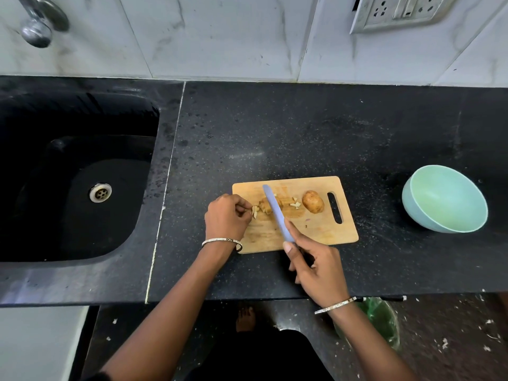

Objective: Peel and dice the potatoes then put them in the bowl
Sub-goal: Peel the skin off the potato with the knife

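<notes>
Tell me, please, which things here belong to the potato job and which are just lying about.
In use: knife, cut potato, whole potato, board, bowl.
Lying about: sink, tap, socket, bin.

The bench (pixel 302 133) is black with tiny white specks. A wooden cutting board (pixel 316 233) lies flat on it, near the front edge. A light green bowl (pixel 420 215) sits on the bench too, well to the right of the board. A black sink (pixel 68 166) is set into the bench on the left.
</notes>
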`<act>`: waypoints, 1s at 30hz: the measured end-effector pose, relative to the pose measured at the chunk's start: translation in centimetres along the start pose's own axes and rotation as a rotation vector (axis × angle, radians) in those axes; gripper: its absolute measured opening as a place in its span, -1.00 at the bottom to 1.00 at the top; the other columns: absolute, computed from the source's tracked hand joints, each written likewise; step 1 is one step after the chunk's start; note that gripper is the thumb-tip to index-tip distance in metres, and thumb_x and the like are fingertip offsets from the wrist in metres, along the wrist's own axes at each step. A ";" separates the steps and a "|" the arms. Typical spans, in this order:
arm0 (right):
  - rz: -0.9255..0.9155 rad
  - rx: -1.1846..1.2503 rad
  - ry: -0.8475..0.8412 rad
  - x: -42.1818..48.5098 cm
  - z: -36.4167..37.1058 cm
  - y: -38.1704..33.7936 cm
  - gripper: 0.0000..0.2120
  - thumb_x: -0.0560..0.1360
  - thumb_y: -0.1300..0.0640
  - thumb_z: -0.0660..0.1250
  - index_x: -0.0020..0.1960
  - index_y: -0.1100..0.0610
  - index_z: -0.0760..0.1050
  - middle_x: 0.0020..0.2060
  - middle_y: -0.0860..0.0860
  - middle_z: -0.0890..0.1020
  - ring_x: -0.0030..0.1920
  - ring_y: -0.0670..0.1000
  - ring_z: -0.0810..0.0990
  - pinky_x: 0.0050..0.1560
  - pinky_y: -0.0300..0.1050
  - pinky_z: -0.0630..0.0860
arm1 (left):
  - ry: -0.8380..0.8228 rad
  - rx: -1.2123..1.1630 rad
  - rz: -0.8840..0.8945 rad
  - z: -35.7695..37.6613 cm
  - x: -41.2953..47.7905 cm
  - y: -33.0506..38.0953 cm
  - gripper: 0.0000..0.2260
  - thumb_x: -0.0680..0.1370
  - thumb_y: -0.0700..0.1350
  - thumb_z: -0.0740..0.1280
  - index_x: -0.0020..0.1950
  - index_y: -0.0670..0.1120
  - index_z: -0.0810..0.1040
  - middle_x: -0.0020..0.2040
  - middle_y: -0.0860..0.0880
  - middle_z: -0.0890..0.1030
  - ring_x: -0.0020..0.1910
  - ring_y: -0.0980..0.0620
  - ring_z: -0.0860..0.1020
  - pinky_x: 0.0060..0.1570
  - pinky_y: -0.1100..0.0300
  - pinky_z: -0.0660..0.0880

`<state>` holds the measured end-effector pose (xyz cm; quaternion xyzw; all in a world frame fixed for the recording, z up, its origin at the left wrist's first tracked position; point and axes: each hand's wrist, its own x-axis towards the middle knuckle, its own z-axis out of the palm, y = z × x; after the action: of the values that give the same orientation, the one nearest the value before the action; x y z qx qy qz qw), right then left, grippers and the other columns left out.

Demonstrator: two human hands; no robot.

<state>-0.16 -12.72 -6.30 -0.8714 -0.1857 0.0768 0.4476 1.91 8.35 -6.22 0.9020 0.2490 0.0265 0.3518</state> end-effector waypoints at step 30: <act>-0.117 -0.429 -0.150 -1.0 0.0 -0.5 -0.53 0.59 -0.11 0.18 0.49 -0.33 0.23 -0.54 -0.12 0.31 -0.52 -0.04 0.41 -0.54 -0.07 0.40 | 0.014 0.065 0.021 0.2 -1.2 -0.2 -0.95 0.43 -0.11 0.49 -0.21 0.02 0.67 -0.24 0.08 0.64 -0.22 0.07 0.58 -0.16 0.11 0.55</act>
<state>-1.20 -12.84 -5.99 -0.9262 -0.2806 0.0742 0.2409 0.79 7.79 -6.38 0.9153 0.2426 0.0283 0.3203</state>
